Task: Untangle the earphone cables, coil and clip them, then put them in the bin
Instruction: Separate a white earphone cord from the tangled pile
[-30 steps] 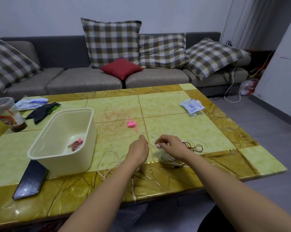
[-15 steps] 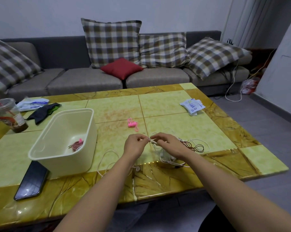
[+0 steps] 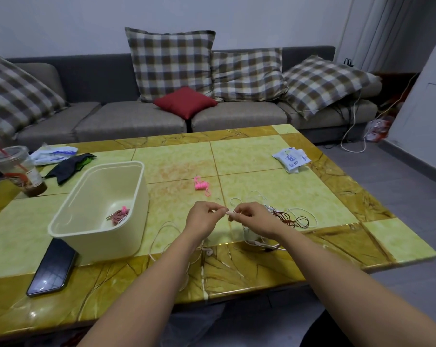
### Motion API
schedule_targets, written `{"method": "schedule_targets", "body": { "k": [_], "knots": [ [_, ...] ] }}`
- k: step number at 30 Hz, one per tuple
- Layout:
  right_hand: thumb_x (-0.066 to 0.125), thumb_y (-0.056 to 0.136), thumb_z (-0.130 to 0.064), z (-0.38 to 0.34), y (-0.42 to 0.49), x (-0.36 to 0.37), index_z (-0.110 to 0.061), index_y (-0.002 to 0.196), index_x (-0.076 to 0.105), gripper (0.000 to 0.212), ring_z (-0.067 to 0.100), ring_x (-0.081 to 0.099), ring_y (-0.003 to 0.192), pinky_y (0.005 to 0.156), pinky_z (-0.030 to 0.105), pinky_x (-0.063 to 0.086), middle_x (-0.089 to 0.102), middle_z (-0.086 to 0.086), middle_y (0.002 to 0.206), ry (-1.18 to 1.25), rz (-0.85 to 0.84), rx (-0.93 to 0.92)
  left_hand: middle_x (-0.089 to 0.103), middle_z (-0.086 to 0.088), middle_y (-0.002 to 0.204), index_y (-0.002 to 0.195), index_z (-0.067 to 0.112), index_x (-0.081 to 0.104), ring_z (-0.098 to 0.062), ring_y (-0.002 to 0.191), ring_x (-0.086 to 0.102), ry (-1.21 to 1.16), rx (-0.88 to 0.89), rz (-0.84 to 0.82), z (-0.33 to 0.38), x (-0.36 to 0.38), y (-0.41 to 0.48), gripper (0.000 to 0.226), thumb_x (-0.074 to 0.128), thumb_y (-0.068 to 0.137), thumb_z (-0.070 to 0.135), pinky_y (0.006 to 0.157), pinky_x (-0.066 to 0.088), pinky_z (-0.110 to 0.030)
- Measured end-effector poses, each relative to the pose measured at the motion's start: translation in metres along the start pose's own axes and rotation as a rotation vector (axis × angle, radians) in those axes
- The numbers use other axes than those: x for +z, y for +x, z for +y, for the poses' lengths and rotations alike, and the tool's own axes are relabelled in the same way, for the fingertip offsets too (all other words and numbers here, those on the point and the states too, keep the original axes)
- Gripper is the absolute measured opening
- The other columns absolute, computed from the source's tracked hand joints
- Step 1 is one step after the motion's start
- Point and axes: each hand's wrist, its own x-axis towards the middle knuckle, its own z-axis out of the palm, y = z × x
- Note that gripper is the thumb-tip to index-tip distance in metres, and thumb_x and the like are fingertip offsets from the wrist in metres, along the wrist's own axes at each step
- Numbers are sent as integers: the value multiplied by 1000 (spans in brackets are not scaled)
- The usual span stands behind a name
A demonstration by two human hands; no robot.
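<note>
1. thin white cable (image 3: 228, 213) tangled on our glossy bench (image 3: 287, 186), right of the smooth cream bin (image 3: 96, 169).
2. our left hand (image 3: 201, 218) and right hand (image 3: 256, 217), fingers curled, each pinch it.

Bare left hand (image 3: 202, 219), bare right hand (image 3: 257, 217), forearms uncovered to frame edge

Open tabletop (image 3: 176, 169) between bin (image 3: 61, 227) and pink clip (image 3: 201, 185)

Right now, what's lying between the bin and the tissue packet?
Head view: a pink clip on the table, apart from both bin and tissue packet.
</note>
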Motion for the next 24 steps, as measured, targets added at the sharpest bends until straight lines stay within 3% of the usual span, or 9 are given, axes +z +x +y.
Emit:
{"method": "schedule_targets", "body": {
  "k": [4,7,10,12,14,16,19,22,24],
  "knots": [
    [55,93,-17,3,2,-9,-16,82,75,22,11,44,55,52,26,34,60,-6,65,24,238,106,73,-1,94,92,17,78,-21,87,64,7,-24,11,-2,-2,2,20,58,93,18,69,44,-25],
    [50,94,-14,16,9,-25,-11,110,71,27,21,61,82,66,29,42,71,10,104,-13,613,210,70,3,92,92,15,76,-32,76,55,-42,-56,81,-5,-7,5,24,52,94,15,59,40,-26],
    [52,95,-21,19,14,-32,-5,145,39,54,35,36,133,103,41,36,33,21,149,-280,487,393,60,-2,88,102,10,71,-15,67,50,-123,-54,93,-6,-12,8,28,43,98,11,54,36,-24],
    [55,93,-26,10,12,-25,-9,150,29,65,35,22,140,111,44,26,18,18,156,-436,467,377,53,-5,80,112,8,66,-11,60,43,-223,-73,69,-5,-13,7,33,35,100,6,54,37,-23],
    [57,91,-22,-4,11,-15,-15,141,45,52,29,36,134,110,44,31,38,11,147,-342,463,160,53,-6,72,120,2,61,-12,57,45,-335,-94,43,-4,-14,6,37,30,101,1,55,44,-24],
    [56,92,-14,-18,8,0,-16,126,57,34,21,55,117,102,42,43,60,6,126,-29,250,7,61,-10,77,124,1,58,-14,61,54,-458,-99,28,-1,-15,3,37,29,101,0,61,51,-23],
    [59,94,-16,-36,3,22,-13,126,51,34,14,61,109,95,32,46,68,7,114,262,-78,23,71,-12,97,127,3,55,-17,80,68,-683,-83,17,4,-17,0,34,32,103,2,78,56,-27],
    [60,95,-22,-39,3,35,-13,129,49,37,11,66,91,92,28,44,74,3,89,441,-114,58,70,-8,115,126,7,56,-20,109,64,-745,-50,4,5,-23,-6,32,33,104,8,96,51,-32],
    [58,98,-24,-36,2,37,-10,128,51,34,11,59,66,78,27,47,62,0,70,546,-114,82,67,-3,122,117,19,59,-16,115,59,-682,-24,16,1,-27,-8,29,34,103,13,99,46,-34]
  ]
}}
